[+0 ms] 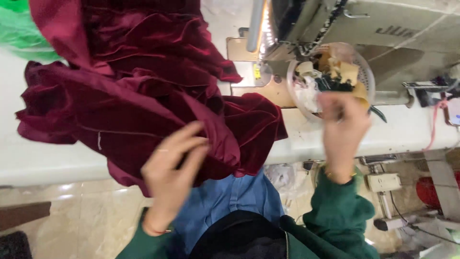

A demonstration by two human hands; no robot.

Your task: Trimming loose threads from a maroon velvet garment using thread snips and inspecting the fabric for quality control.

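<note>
Head view, looking down at a sewing station. A heap of dark red velvet fabric (139, 91) fills the upper left and centre of the frame, lying on the white counter (48, 160) and spilling over its near edge. The left hand (172, 165), lower centre, presses against the hanging fold of the fabric; its grip is part closed, fingers curled onto the cloth with the thumb alongside, though whether cloth is pinched between them cannot be told.

The right hand (342, 127), right of centre, is blurred. It reaches to the near rim of a round clear plastic bowl (366, 72) that stands on the counter just below the sewing machine (383, 29) in the upper right. The bowl holds scraps of pale, tan and dark material. The fingers are bent over the rim; the state of this grip, and whether it has hold of anything, cannot be told.

Both arms wear dark green sleeves (340, 216). A blue garment (225, 201) shows at lower centre. Green cloth (19, 29) lies at the upper left corner.
</note>
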